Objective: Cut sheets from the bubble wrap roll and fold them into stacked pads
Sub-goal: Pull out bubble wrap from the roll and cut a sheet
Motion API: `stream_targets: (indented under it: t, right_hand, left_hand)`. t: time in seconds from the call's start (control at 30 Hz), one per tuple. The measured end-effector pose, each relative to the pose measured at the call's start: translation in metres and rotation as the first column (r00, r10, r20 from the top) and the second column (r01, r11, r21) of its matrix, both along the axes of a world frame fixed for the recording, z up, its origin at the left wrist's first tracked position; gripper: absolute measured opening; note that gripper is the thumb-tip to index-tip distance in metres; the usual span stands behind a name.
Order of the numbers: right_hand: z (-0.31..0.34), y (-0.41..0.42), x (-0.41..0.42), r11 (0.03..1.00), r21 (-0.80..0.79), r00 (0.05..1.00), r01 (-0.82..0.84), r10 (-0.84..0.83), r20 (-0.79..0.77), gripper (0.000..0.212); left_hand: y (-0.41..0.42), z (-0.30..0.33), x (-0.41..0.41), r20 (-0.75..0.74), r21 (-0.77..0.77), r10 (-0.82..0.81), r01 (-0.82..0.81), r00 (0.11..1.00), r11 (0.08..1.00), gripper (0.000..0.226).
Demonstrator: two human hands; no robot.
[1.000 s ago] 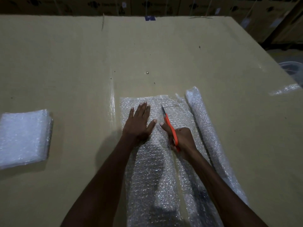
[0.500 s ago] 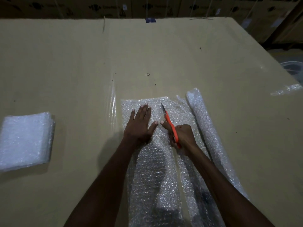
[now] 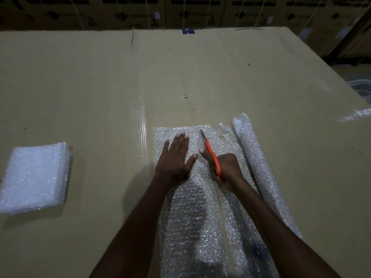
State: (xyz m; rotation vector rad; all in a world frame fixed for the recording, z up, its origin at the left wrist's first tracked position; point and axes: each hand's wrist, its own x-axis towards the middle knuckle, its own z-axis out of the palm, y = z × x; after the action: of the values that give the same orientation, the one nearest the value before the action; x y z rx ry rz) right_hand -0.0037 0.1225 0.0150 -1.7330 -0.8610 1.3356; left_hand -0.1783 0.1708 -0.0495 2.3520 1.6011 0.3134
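A sheet of bubble wrap (image 3: 188, 217) lies flat on the cardboard-covered table (image 3: 100, 87), running from the middle toward me. My left hand (image 3: 176, 157) presses flat on its far left part, fingers straight. My right hand (image 3: 224, 169) grips orange-handled scissors (image 3: 211, 153), blades pointing away along a cut line in the sheet. A strip of wrap to the right of the cut leads to the bubble wrap roll (image 3: 259, 169), which lies lengthwise at the right. A stack of folded pads (image 3: 35, 177) sits at the far left.
Dark cardboard boxes (image 3: 180, 11) line the far side beyond the table's back edge. A clear tape strip (image 3: 142, 125) shines on the cardboard left of the sheet. A pale round container (image 3: 361, 87) sits past the table's right edge.
The scissors have crept a little farther along the cut toward the sheet's far edge. My left hand stays pressed flat on the wrap. The view has tilted slightly.
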Motion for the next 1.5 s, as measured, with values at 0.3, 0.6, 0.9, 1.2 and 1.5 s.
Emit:
stream_targets:
  t: [0.3,0.6,0.9,1.2,1.5]
  right_hand:
    - [0.003,0.012,-0.004,1.000,-0.014,1.000,0.015,-0.015,0.005,0.059]
    - [0.006,0.019,-0.006,0.999,-0.019,0.999,0.043,-0.043,-0.008,0.059]
    - [0.000,0.024,-0.008,0.999,-0.019,0.999,0.048,-0.047,0.011,0.056]
    - [-0.005,0.026,-0.008,1.000,-0.020,0.993,0.020,-0.018,0.119,0.058]
    - [0.018,-0.015,-0.005,0.994,-0.013,0.890,-0.108,0.102,0.444,0.072]
  left_hand:
    - [0.002,0.000,0.000,-0.014,-0.016,-0.012,0.012,1.000,1.000,0.075]
    - [0.002,-0.006,0.000,-0.031,0.026,-0.019,0.020,0.999,0.999,0.076]
    - [0.002,-0.008,0.000,-0.039,0.057,-0.021,0.023,0.999,0.998,0.078]
    - [-0.003,-0.009,0.001,-0.033,0.079,-0.012,0.015,0.999,0.997,0.073]
    - [-0.032,-0.004,-0.011,-0.034,0.030,-0.021,0.022,0.999,0.999,0.074]
